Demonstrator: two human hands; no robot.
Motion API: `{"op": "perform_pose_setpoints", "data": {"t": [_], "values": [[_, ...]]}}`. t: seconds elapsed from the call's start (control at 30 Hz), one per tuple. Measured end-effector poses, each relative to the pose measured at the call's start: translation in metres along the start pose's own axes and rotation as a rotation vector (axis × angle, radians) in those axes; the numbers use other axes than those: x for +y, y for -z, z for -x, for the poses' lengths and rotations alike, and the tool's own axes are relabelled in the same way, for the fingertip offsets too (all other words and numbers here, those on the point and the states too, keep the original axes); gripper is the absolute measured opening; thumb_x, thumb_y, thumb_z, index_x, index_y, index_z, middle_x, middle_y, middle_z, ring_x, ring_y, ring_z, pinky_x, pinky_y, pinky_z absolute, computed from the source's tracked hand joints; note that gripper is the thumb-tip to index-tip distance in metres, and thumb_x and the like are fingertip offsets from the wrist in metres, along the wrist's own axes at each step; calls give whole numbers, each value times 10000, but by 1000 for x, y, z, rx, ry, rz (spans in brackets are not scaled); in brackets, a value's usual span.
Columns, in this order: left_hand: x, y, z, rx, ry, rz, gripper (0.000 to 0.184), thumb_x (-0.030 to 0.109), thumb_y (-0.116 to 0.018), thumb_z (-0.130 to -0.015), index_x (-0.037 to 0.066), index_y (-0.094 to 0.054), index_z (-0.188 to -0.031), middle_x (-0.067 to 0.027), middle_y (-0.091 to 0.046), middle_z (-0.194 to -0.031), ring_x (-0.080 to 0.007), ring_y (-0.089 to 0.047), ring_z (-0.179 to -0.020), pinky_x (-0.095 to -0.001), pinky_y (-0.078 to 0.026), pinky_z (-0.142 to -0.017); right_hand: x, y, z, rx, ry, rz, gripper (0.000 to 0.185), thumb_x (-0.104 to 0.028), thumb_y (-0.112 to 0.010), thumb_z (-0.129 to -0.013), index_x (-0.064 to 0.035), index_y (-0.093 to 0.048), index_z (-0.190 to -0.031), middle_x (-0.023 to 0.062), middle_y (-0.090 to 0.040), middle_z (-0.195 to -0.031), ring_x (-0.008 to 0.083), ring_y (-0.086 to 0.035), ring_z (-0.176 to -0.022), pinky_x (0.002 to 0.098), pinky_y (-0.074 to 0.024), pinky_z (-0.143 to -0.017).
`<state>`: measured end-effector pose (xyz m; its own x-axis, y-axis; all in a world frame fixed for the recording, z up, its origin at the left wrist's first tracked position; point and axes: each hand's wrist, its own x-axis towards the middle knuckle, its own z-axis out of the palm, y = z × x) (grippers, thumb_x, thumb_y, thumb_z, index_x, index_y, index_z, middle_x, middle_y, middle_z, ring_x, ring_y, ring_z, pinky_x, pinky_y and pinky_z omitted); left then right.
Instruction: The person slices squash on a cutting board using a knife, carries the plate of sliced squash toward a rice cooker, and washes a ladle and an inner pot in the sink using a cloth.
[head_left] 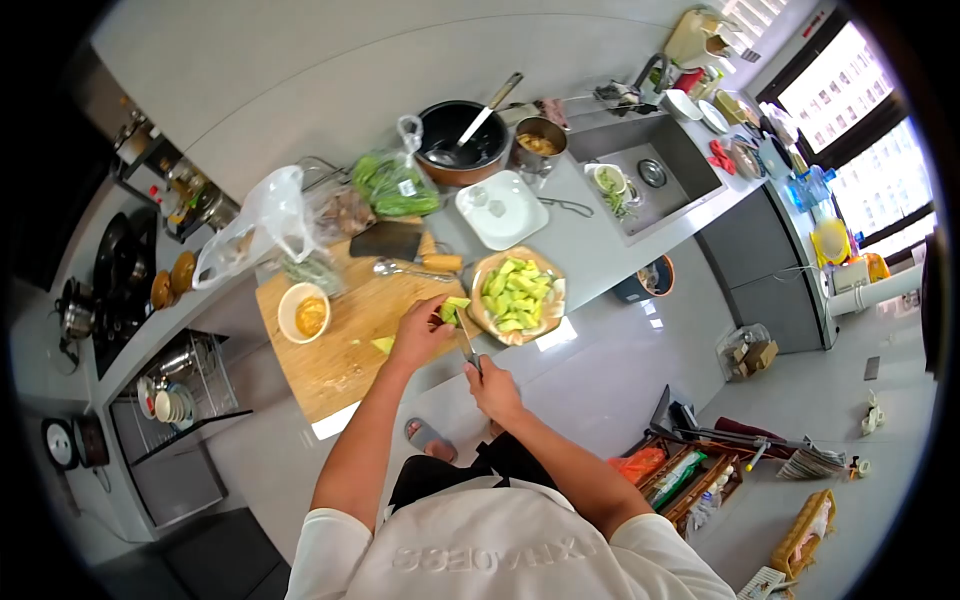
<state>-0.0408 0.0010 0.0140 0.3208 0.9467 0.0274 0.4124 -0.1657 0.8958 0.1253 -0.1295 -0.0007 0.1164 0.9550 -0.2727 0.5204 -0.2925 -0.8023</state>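
Observation:
My left hand (424, 330) is closed round a piece of green vegetable (453, 309) at the right edge of the wooden cutting board (345, 370). In my right hand (492, 388) is a small knife (466, 345), its blade pointing up beside the piece. Just beyond, a bowl (548, 330) holds many pale green chunks. A yellow-green piece (383, 344) lies on the board left of my left hand. On the board are also a white bowl (289, 312) with a yellow-orange mixture, a cleaver (386, 241) with a wooden handle and a metal spoon (388, 268).
Behind the board are plastic bags (268, 225), bagged green vegetables (395, 184), a white square plate (502, 209), a wok (462, 141) and a metal pot (538, 145). The sink (680, 170) is at the right. A bin (644, 280) stands on the floor.

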Motion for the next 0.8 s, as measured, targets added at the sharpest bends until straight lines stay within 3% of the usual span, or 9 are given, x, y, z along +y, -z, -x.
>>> {"op": "perform_pose_setpoints", "data": {"t": [0.2,0.23,0.43,0.5,0.53,0.63,0.67,0.7,0.8], "values": [[14,-97,-40,-80,49,-10,571,50,-816,-819,26,-638,-1361,-149,-687,-1057,-216,-719,-870,-338,-592,-788,49,90,-28,-15,-42,139,396,-367,-602,-1043,17,-574,-954,241,-690,-714,430,-726,-731,558,-552,-708],[14,-107,-44,-82,75,-70,576,58,-829,-816,16,-639,-1358,-138,-699,-1037,-187,-712,-845,-324,-589,-779,54,101,-31,-14,-40,150,395,-360,-605,-1042,23,-573,-950,244,-693,-719,421,-732,-726,540,-563,-696],[20,-127,-47,22,118,-149,558,48,-803,-826,8,-625,-1353,-177,-649,-1146,-247,-735,-814,-350,-592,-749,66,125,-27,12,-62,65,373,-320,-624,-1041,22,-568,-903,219,-685,-682,345,-745,-636,428,-571,-581],[18,-123,-41,72,89,-88,550,38,-798,-828,4,-627,-1350,-178,-640,-1154,-246,-734,-804,-356,-592,-751,57,124,-22,70,-188,-77,392,-373,-634,-1014,6,-585,-930,261,-669,-723,482,-686,-738,544,-530,-709],[17,-120,-37,85,70,-61,546,27,-787,-834,-3,-621,-1353,-173,-635,-1158,-240,-729,-822,-347,-590,-753,58,117,-21,102,-175,-148,383,-360,-632,-1023,4,-581,-915,226,-654,-679,434,-689,-676,514,-532,-667],[23,-91,-20,122,71,-70,512,17,-773,-843,-13,-630,-1334,-163,-636,-1158,-237,-720,-852,-341,-588,-760,58,88,-19,57,-95,-223,372,-348,-614,-1037,2,-577,-917,205,-642,-656,426,-666,-640,498,-528,-633],[19,-78,-12,101,123,-9,472,7,-750,-846,-3,-650,-1307,-161,-639,-1175,-241,-713,-860,-331,-588,-756,51,79,-16,4,-36,-140,360,-349,-607,-1048,-9,-587,-930,146,-648,-641,329,-647,-556,434,-523,-569],[14,-62,-1,117,135,-16,472,7,-750,-846,-3,-650,-1307,-161,-639,-1175,-241,-713,-860,-331,-588,-756,43,69,-12,-15,-28,-142,360,-349,-607,-1048,-9,-587,-930,146,-648,-641,329,-647,-556,434,-523,-569],[-12,-7,37,168,113,-187,457,17,-737,-836,33,-677,-1289,-153,-646,-1177,-287,-698,-929,-367,-582,-837,23,30,1,-364,-96,-275,349,-358,-609,-1054,-31,-591,-933,62,-657,-655,126,-586,-478,320,-488,-489]]}}
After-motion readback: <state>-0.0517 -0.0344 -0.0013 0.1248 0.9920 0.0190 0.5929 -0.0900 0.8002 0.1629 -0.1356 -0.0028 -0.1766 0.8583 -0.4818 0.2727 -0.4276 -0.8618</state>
